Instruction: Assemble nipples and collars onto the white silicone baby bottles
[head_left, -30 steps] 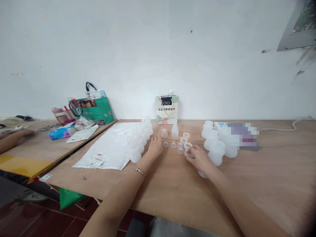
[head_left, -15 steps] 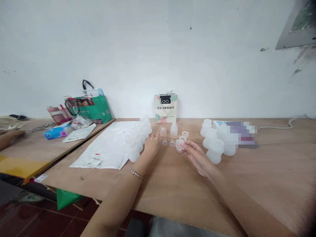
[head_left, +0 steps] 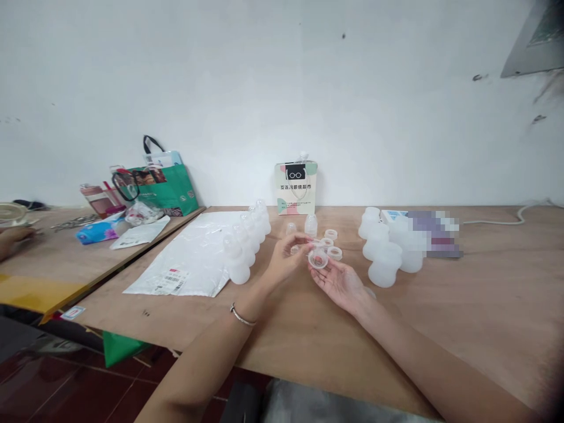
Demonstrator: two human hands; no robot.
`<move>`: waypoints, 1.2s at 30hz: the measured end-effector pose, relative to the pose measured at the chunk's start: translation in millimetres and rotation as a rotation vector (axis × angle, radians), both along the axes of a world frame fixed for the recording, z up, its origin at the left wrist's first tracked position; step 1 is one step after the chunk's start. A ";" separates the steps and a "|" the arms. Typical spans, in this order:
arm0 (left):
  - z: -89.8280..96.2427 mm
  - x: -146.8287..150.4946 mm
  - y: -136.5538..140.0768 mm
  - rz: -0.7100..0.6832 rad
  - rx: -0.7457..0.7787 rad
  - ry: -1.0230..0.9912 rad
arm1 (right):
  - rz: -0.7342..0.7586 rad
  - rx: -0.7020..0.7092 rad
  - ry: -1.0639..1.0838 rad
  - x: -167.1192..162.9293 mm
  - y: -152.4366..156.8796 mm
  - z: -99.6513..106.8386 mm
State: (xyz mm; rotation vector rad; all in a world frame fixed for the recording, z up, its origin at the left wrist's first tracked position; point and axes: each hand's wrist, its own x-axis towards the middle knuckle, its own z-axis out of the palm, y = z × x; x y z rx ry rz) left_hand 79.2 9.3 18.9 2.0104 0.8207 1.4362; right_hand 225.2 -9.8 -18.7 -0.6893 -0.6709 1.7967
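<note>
My left hand [head_left: 288,252] pinches a small clear nipple-like piece [head_left: 314,242], mostly hidden by the fingers. Just below it, my right hand [head_left: 339,282] holds a translucent bottle collar [head_left: 318,258] in its fingertips, the ring's opening facing me. The two pieces are close together; I cannot tell whether they touch. Beyond the hands stand clear dome caps [head_left: 311,225], with one more cap [head_left: 291,228] partly behind my left hand. Several loose collars [head_left: 335,253] lie to the right of them.
Capped baby bottles [head_left: 240,267] stand in a row at left, beside a white plastic mailer [head_left: 185,258]. Uncapped bottle bodies [head_left: 385,264] are grouped at right, near a box [head_left: 434,232]. A paper bag [head_left: 296,191] stands against the wall. Another person's hand [head_left: 15,238] is far left.
My left hand has come back and right, now pinching a clear piece by the collar. My right hand has turned palm up under the collar. Another loose collar has come into sight.
</note>
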 end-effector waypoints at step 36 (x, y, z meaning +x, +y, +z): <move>-21.7 -17.6 11.8 0.033 0.592 0.550 | 0.036 0.007 0.219 -0.8 8.6 -12.3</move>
